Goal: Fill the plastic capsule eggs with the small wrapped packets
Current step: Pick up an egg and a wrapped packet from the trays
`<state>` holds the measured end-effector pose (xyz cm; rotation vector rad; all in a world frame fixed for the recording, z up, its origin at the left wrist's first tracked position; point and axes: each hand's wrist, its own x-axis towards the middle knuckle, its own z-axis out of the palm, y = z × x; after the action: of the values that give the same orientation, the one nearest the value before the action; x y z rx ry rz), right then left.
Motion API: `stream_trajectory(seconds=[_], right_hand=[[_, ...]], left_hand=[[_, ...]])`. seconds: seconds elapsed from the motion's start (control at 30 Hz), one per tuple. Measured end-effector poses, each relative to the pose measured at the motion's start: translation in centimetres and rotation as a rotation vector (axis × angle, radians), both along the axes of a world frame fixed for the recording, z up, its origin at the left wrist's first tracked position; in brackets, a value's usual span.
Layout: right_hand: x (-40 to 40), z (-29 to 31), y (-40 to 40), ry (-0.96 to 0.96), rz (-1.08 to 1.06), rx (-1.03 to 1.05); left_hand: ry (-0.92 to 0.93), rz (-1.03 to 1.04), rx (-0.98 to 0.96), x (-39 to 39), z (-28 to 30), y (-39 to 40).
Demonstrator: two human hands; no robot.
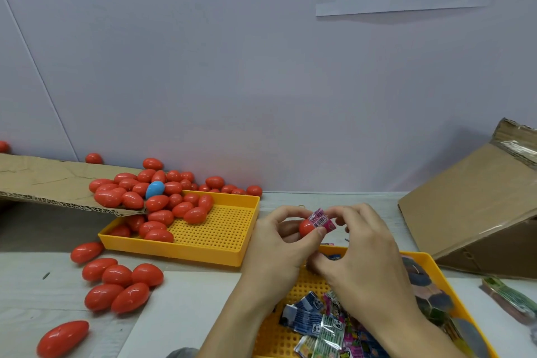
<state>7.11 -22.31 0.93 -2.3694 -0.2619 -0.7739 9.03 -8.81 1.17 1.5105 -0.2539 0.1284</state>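
Note:
My left hand [279, 244] grips a red egg half [305, 226] between thumb and fingers above the table. My right hand [360, 244] pinches a small pink wrapped packet [322, 219] with a barcode, held against the egg half's opening. Below my hands a yellow perforated tray [302, 285] holds several more wrapped packets [319, 325]. A second yellow tray [220, 229] at centre left holds several red eggs [162, 215] and one blue egg [155, 189].
Loose red eggs [116, 285] lie on the table at the left. A cardboard flap [43, 180] overhangs the egg tray's left end. A tilted cardboard box [476, 206] stands at the right. A bundle of packets [508, 296] lies at the far right edge.

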Motion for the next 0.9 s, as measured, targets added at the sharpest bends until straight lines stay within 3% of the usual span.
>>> stream_trajectory(seconds=[0.37,0.9], right_hand=[[-0.13,0.16,-0.12,-0.084,-0.046,-0.043],[-0.28,0.4,0.06,-0.063,0.079,-0.034]], left_hand=[[0.019,-0.049,-0.035,-0.22,0.29,-0.26],[0.123,-0.167,-0.017,0.06,-0.09,-0.39]])
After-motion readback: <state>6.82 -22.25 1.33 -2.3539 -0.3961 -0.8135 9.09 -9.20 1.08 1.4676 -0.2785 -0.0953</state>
